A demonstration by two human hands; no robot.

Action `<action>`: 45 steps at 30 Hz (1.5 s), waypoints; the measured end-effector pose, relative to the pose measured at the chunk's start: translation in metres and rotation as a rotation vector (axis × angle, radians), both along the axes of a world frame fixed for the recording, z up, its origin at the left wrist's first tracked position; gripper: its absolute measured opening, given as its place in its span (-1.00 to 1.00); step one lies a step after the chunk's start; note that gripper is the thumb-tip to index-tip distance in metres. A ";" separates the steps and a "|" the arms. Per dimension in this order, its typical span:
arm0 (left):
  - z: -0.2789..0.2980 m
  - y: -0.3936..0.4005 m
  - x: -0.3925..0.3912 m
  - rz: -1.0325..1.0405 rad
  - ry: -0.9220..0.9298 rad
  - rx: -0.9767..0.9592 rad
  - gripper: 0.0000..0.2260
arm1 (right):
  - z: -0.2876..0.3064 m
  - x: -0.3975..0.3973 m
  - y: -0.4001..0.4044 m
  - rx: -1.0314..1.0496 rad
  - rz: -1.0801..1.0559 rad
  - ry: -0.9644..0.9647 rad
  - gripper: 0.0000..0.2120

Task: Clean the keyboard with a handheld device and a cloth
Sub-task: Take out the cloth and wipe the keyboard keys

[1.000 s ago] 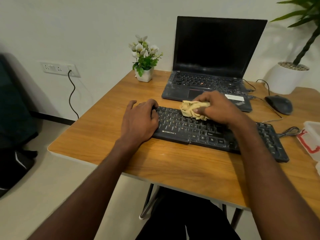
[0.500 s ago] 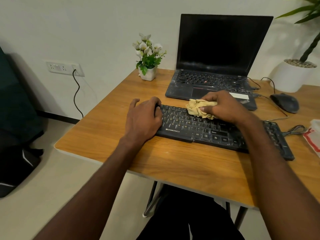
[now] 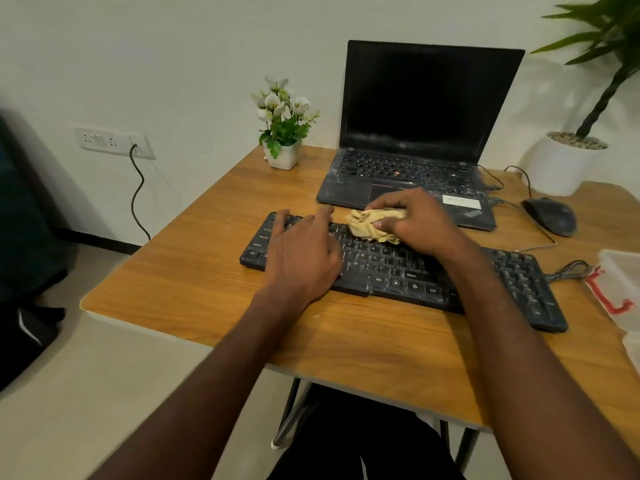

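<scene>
A black dusty keyboard [image 3: 512,282] lies slantwise on the wooden table [image 3: 194,271]. My left hand [image 3: 301,258] rests flat on the keyboard's left part, fingers spread, holding it down. My right hand [image 3: 419,220] is closed on a crumpled beige cloth [image 3: 367,225] and presses it onto the keys near the upper middle rows. No handheld device is in view.
An open black laptop [image 3: 415,133] stands just behind the keyboard. A small flower pot [image 3: 282,155] is at the back left, a black mouse [image 3: 550,216] and a large potted plant [image 3: 564,164] at the right. A clear plastic box [image 3: 623,289] sits at the right edge.
My left hand has slid from the keyboard's left end further onto the keys. My right hand with the cloth stays around the upper middle rows. The camera view shifted slightly.
</scene>
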State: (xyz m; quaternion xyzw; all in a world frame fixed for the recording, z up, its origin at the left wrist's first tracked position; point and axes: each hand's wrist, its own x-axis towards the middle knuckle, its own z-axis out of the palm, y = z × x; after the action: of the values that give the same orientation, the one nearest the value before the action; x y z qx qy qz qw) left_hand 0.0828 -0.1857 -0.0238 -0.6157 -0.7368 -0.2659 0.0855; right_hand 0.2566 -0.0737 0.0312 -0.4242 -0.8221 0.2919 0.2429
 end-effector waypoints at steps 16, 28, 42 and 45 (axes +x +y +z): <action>0.002 -0.001 0.001 0.006 -0.018 0.010 -0.69 | -0.001 0.008 0.009 0.100 -0.257 -0.190 -0.73; 0.002 -0.001 0.001 0.033 -0.020 0.030 -0.71 | 0.005 -0.001 -0.007 -0.048 0.102 -0.067 -0.70; 0.002 0.000 0.000 0.036 -0.039 0.035 -0.70 | 0.004 -0.002 -0.007 -0.068 0.168 -0.079 -0.69; 0.001 0.001 -0.001 0.039 -0.047 0.041 -0.70 | 0.016 0.026 0.000 -0.153 0.145 -0.126 -0.68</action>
State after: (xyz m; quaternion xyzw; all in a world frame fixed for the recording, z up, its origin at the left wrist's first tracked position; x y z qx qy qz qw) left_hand 0.0817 -0.1851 -0.0223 -0.5927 -0.7451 -0.2936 0.0859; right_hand 0.2825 -0.0734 0.0476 -0.3984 -0.8397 0.3432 0.1358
